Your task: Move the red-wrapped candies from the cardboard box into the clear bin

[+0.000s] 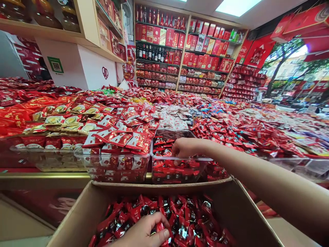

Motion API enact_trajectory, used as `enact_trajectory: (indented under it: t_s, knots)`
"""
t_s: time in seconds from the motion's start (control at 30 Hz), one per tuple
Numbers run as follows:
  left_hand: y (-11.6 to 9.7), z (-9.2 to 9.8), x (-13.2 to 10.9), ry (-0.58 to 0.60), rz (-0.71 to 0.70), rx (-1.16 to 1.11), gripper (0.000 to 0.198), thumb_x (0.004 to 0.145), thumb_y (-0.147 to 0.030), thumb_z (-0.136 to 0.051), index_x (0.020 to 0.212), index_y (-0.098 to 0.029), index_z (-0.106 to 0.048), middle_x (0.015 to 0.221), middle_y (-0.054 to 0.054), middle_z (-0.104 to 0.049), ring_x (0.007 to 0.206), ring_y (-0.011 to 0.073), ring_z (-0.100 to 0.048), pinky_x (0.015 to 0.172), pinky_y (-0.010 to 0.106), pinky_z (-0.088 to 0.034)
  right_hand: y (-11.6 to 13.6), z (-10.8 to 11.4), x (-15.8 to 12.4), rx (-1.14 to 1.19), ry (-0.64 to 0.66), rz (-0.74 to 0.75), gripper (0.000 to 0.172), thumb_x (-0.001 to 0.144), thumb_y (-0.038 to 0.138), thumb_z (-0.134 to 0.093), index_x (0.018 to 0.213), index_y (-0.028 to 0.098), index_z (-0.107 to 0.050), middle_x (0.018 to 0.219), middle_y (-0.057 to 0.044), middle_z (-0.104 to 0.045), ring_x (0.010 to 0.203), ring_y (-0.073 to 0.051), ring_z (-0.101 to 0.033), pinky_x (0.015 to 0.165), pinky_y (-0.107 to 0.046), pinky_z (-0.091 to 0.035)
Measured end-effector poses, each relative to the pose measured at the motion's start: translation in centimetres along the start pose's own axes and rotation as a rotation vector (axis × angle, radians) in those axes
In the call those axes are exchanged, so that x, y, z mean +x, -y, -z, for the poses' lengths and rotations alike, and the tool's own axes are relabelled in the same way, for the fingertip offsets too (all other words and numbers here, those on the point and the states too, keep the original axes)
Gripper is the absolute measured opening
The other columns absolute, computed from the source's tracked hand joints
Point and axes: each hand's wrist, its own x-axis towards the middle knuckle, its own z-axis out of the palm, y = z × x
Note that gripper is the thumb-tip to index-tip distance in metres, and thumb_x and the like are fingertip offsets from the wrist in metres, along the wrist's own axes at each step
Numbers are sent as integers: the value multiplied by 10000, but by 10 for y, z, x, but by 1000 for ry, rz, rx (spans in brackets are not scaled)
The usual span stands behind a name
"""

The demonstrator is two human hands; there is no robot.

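Note:
My left hand (pixel 146 231) is down in an open cardboard box (pixel 246 212), its thumb and fingers curled round a red wrapped candy (pixel 159 227). Many more red-and-black wrapped candies (pixel 190 216) lie loose beneath and around it. Reaching in from the right, my right hand (pixel 183 147) is inside a clear plastic bin (pixel 177 159) partly filled with similar red and black packets (pixel 177 175). Its fingers are bent downward against the packets; what they hold, if anything, is hidden.
Left of that bin stands another clear bin (pixel 113 161) heaped with red and white packets (pixel 123 132). Gold-and-red packets (pixel 66 120) pile up further left. White packets (pixel 173 116) lie behind. Shelves (pixel 180 51) with bottles and red boxes line the back wall.

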Motion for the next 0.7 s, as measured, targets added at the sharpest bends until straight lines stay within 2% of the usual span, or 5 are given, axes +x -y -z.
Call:
enact_trajectory:
  t_s: [0.17, 0.3, 0.5, 0.7]
  knots:
    - [-4, 2, -1, -1, 20, -29, 215, 735, -336, -421, 861, -197, -525, 839, -24, -570, 784, 143, -487, 691, 209, -356, 16, -6, 11, -59, -8, 5, 248, 544, 348, -593, 706, 165, -641, 637, -29, -609, 579, -133, -537, 480, -192, -358]
    - [-5, 2, -1, 1, 12, -24, 209, 731, -334, -427, 852, -198, -529, 831, -25, -570, 778, 145, -486, 685, 211, -358, 19, -6, 16, 40, 113, -19, 284, 522, 355, -607, 730, 165, -640, 628, -30, -609, 489, -113, -536, 476, -193, -380]
    - [-2, 2, -2, 6, 21, 9, 226, 735, -356, -418, 865, -203, -524, 829, -24, -570, 762, 141, -484, 664, 205, -355, 16, -6, 18, 116, 223, -2, 367, 519, 369, -610, 837, 186, -611, 677, -19, -614, 489, -120, -554, 491, -200, -395]
    - [0, 1, -2, 6, 21, 3, 197, 740, -330, -417, 863, -220, -526, 831, -34, -571, 773, 134, -489, 667, 199, -351, 17, -10, 26, 17, 194, -15, 348, 547, 362, -592, 845, 183, -618, 672, -26, -614, 469, -117, -553, 510, -205, -406]
